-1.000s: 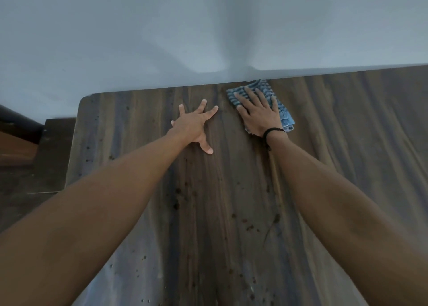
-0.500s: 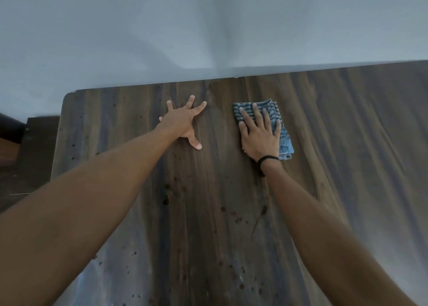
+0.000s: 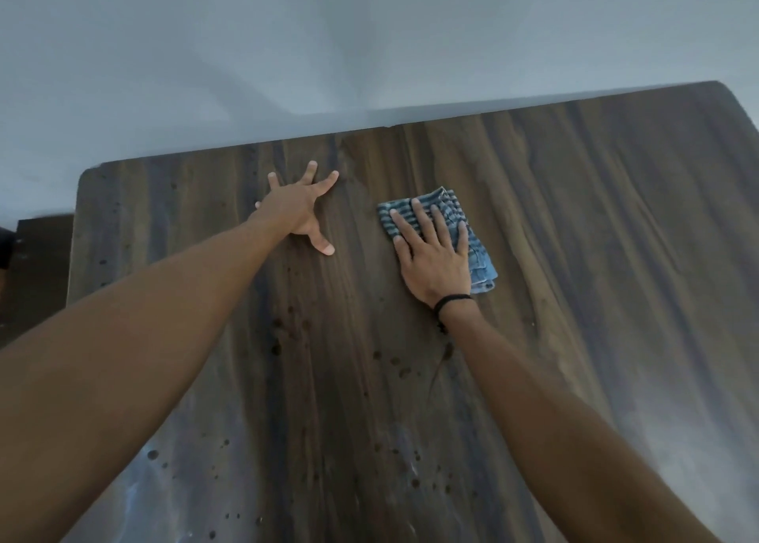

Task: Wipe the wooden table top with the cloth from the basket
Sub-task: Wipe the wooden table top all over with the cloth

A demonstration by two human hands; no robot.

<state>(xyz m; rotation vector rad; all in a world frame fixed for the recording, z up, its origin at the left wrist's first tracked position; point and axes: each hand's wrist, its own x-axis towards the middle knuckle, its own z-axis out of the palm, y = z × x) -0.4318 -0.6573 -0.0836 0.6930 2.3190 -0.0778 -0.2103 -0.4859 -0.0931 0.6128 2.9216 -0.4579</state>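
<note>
Cloth (image 3: 445, 230), striped blue, lies on the wooden table (image 3: 595, 255) under the flat right hand (image 3: 435, 261); the left hand (image 3: 297, 209) rests spread, grasping nothing, farther left.

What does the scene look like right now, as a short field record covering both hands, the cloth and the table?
left hand: flat on the wooden table top, fingers spread, holding nothing
right hand: pressing flat on the cloth, fingers straight
cloth: blue striped, folded, lying on the table, apart from the left hand
dark spots: scattered nearer the person than both hands
wristband: black, on the right wrist
</note>
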